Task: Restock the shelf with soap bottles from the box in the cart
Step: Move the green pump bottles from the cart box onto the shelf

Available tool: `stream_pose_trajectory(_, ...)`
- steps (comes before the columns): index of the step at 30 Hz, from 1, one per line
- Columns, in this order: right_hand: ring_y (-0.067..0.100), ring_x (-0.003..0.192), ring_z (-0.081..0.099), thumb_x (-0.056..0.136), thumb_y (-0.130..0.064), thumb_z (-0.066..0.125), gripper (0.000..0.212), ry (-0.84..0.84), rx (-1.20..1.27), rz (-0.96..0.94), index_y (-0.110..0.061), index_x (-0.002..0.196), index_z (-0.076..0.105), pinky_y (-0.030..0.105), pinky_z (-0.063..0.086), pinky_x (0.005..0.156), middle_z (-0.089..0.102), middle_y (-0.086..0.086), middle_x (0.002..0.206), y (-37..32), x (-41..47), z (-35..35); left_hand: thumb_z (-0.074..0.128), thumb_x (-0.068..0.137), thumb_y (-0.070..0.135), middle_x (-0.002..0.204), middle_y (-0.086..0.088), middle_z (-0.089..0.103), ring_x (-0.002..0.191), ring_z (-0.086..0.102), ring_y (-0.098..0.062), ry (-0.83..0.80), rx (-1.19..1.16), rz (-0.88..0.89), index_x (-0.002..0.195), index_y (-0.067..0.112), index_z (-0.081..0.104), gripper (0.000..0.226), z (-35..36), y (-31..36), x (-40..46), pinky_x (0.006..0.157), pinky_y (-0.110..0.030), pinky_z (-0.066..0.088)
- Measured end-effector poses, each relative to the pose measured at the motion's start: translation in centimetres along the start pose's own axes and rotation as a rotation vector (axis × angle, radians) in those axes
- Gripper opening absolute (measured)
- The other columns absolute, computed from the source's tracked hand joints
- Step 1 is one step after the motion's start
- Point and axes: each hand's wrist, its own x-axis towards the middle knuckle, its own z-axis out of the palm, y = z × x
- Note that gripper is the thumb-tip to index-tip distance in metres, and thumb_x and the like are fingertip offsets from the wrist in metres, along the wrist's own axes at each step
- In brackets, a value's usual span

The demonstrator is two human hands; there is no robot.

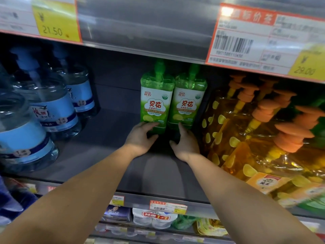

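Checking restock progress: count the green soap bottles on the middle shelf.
2. Left green bottle at the left hand, right green bottle beside it at the right hand. None visible behind.

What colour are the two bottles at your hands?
Green, with white-and-green labels; the two bottles show clearly in the head view.

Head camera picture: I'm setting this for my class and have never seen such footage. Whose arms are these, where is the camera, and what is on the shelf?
No machine here: a person wears one camera on the head, looking down at their own arms. The left hand and right hand touch the bases of two green soap bottles standing upright, side by side, deep on the shelf. Blue-labelled clear bottles stand left, orange pump bottles right. Price tags hang above.
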Motion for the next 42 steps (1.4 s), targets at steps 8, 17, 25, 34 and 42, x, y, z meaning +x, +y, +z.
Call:
stream_pose_trajectory(8, 0.025, 0.144, 0.021, 0.089, -0.03, 0.063, 0.08, -0.037, 0.006, -0.077, -0.028, 0.152, 0.014, 0.041, 0.025, 0.117, 0.025, 0.004, 0.156, -1.1, 0.1, 0.4, 0.059, 0.092, 0.021, 0.154, -0.001, 0.03, 0.14, 0.031, -0.017, -0.157, 0.027, -0.081, 0.15, 0.037, 0.022, 0.071, -1.0, 0.0, 1.0, 0.106, -0.017, 0.022)
stream_pose_trajectory(17, 0.026, 0.143, 0.025, 0.089, -0.031, 0.063, 0.078, -0.092, -0.01, -0.034, -0.033, 0.151, 0.016, 0.041, 0.029, 0.115, 0.025, 0.004, 0.156, -0.8, -1.2, 0.5, 0.061, 0.091, 0.025, 0.154, 0.002, 0.035, 0.139, 0.034, -0.016, -0.212, -0.009, -0.131, 0.151, 0.034, 0.021, 0.073, -0.7, 0.7, -0.4, 0.104, -0.015, 0.024)
stream_pose_trajectory(25, 0.031, 0.138, 0.031, 0.09, -0.037, 0.057, 0.071, -0.122, -0.084, -0.187, -0.029, 0.151, 0.022, 0.037, 0.032, 0.109, 0.035, 0.01, 0.151, -7.1, -5.8, 3.4, 0.071, 0.085, 0.024, 0.134, -0.012, 0.056, 0.123, 0.051, -0.028, -0.037, 0.02, -0.058, 0.137, 0.013, 0.05, 0.057, -5.7, -0.8, -7.7, 0.107, -0.037, 0.04)
stream_pose_trajectory(34, 0.026, 0.134, 0.036, 0.089, -0.036, 0.055, 0.047, -0.057, -0.202, -0.375, -0.023, 0.134, 0.053, 0.037, 0.032, 0.11, 0.044, 0.007, 0.144, -18.7, -20.4, 9.9, 0.065, 0.086, 0.029, 0.114, -0.015, 0.063, 0.109, 0.056, -0.033, 0.119, 0.334, -0.018, 0.116, 0.007, 0.064, 0.036, -16.7, -5.4, -24.7, 0.096, -0.036, 0.04)
stream_pose_trajectory(42, 0.03, 0.123, 0.046, 0.086, -0.04, 0.055, 0.043, -0.257, -0.251, -0.76, -0.022, 0.125, 0.058, 0.038, 0.039, 0.1, 0.056, 0.007, 0.125, -35.6, -38.5, 22.7, 0.058, 0.085, 0.048, 0.121, -0.008, 0.058, 0.115, 0.052, -0.032, 0.164, 0.653, -0.485, 0.125, 0.018, 0.055, 0.05, -32.9, -15.9, -47.8, 0.093, -0.039, 0.042)
